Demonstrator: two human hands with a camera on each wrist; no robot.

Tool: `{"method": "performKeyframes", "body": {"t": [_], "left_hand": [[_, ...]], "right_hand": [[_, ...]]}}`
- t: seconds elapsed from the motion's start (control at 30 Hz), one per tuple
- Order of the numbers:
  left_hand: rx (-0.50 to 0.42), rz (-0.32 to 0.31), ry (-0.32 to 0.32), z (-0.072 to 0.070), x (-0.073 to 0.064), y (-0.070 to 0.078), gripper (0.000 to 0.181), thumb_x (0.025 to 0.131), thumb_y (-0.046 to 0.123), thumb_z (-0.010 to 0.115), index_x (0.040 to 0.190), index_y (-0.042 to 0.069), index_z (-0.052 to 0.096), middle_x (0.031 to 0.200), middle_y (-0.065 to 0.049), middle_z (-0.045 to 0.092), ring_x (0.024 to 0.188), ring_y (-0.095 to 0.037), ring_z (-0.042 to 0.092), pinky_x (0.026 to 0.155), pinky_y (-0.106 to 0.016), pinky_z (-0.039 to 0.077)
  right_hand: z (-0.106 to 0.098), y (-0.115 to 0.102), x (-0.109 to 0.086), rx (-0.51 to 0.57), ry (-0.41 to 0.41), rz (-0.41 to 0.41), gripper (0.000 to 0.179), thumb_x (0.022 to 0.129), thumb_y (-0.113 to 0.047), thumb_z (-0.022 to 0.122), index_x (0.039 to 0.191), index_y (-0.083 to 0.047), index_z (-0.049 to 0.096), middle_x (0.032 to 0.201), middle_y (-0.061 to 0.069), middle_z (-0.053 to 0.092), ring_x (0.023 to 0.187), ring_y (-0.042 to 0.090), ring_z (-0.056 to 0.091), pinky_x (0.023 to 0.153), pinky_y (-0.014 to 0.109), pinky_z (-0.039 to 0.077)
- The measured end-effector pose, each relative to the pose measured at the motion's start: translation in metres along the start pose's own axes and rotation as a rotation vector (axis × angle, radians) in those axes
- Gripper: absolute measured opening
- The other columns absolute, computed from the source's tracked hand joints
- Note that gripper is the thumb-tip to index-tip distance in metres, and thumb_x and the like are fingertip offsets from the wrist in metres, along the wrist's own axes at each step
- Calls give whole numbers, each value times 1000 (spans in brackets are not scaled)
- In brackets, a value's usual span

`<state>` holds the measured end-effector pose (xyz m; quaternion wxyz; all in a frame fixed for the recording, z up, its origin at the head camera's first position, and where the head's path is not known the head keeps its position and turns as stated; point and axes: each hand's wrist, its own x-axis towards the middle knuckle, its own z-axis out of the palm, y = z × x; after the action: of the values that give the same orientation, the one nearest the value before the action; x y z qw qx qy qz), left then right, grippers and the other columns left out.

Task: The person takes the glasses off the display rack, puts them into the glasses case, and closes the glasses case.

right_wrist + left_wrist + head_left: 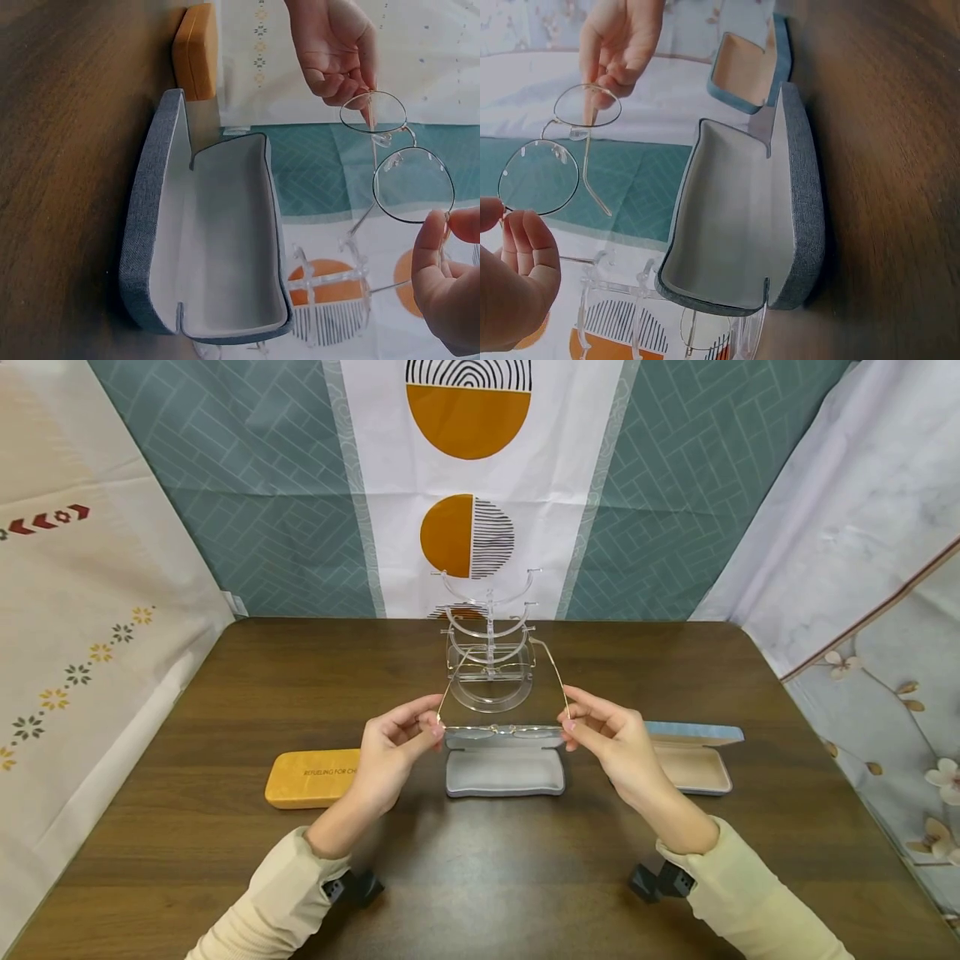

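Observation:
A pair of thin gold wire-framed eyeglasses [503, 729] with round lenses is held up over the table, temples unfolded and pointing away from the person. My left hand [393, 745] pinches the frame at its left hinge between thumb and fingers. At the opposite hinge, my right hand [617, 742] pinches the frame in the same way. Just below the glasses lies a grey fabric glasses case [505, 777] with its lid up and its pale lining bare. Both wrist views show the lenses beside the case, apart from it.
Behind the glasses stands a clear tiered display stand [491, 702] with another pair of glasses low on it. A closed yellow case [311, 779] lies at left, partly behind the left hand. An open blue case [697, 767] with beige lining sits at right, partly hidden by the right hand.

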<state>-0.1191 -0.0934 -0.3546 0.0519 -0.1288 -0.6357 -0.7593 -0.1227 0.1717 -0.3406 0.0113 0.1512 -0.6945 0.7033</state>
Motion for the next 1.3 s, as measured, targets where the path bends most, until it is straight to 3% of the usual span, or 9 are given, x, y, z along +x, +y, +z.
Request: {"method": "performKeyframes", "body": {"t": [0.23,0.57,0.7,1.2,1.3], "left_hand": [[-7,-8,-6,1,-6,1,35,78,-18,54,113,-19,52,73,1,57,66,-11,56,62,-22,50],[-13,-8,-53,-3,-14,-2,37,80,-6,63,112,-19,52,76,-12,56,70,-11,57,66,-25,52],[-10,-14,-62,-5,-16,-2,40,79,-1,67,112,-19,52,76,-12,56,70,-10,57,66,-25,52],[94,-11,-119,-11,-23,-7,37,75,-16,62,110,-22,51,76,4,61,73,-9,59,69,-20,51],[96,-9,-123,-11,-24,-9,37,75,-16,62,110,-22,51,77,2,61,73,-9,58,69,-20,51]], "right_hand": [[0,1,-7,44,4,-13,40,84,9,55,121,-7,58,84,2,64,68,12,59,61,23,52],[2,8,-17,63,-13,-39,42,84,10,54,119,-13,59,85,2,63,70,12,59,61,23,51],[3,11,-20,81,-17,-52,44,84,11,53,117,-17,60,84,2,63,70,12,59,60,23,51],[3,17,-27,84,-39,-42,44,85,10,54,117,-19,60,85,-1,63,69,12,58,60,22,50],[3,19,-27,86,-43,-42,44,85,10,54,117,-19,60,85,2,63,70,12,58,61,22,50]]}}
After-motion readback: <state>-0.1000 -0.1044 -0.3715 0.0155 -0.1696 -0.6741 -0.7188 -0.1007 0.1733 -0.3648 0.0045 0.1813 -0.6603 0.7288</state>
